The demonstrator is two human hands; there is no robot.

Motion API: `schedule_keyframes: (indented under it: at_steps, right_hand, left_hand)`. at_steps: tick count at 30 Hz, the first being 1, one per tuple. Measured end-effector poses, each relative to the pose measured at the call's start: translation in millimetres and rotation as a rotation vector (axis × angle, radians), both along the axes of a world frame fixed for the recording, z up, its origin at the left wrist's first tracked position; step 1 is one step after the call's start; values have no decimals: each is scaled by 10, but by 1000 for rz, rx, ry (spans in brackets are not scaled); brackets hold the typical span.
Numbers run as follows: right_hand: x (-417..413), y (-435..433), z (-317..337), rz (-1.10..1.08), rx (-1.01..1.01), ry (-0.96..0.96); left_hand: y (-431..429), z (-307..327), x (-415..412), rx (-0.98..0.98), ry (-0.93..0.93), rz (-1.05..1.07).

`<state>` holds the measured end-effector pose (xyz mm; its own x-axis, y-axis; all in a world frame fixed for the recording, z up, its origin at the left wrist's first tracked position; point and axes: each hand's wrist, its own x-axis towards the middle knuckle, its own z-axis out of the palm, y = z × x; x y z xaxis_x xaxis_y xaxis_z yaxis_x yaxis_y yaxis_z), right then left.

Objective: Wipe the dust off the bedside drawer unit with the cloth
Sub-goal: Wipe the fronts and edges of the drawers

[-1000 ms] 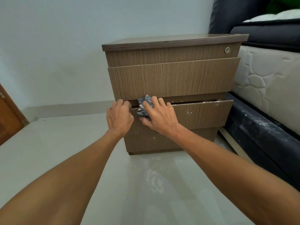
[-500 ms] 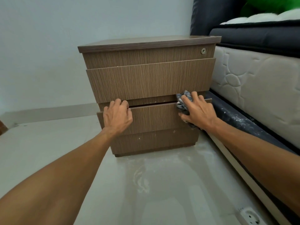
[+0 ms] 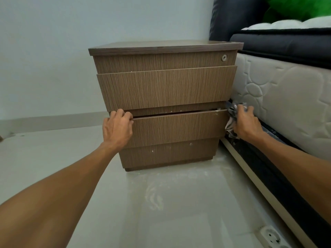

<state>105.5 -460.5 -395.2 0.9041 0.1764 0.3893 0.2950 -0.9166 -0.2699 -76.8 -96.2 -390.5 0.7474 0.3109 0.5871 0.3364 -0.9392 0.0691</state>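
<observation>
The person's left hand (image 3: 117,127) curls its fingers over the top left edge of the slightly open drawer (image 3: 176,128) of the bedside drawer unit (image 3: 165,86), while the right hand (image 3: 246,123) clutches the bunched cloth (image 3: 231,120) at that drawer's right end, beside the mattress (image 3: 286,97)

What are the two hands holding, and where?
The right hand holds the bunched cloth in its fingers. The left hand grips the lower drawer by its top left edge.
</observation>
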Motion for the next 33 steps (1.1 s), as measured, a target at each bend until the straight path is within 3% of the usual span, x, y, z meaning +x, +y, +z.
schedule_keyframes:
  at_steps: [9,15,19,23,27,33]
  right_hand:
    - [-446,161,-256,162,190,-127]
    - [-751,724,-206,441,212,-227]
    - [-971,1252,-178,698,106,-321]
    - [-1036,1822,-301,824,-29,-419]
    - [-985,2417,-385,805,-161,-553]
    - [-807,2776,-580,680,-402,-730]
  left_hand:
    - [85,-4,83,-21,-60,14]
    - [93,23,187,-40,-75,49]
    - [107,32,202,-39,-72,83]
    - [206,-76,55,-117,-96,136]
    - [409,-203,-109,-212,-143,205]
    - [423,-288,-67,-159,-125,154]
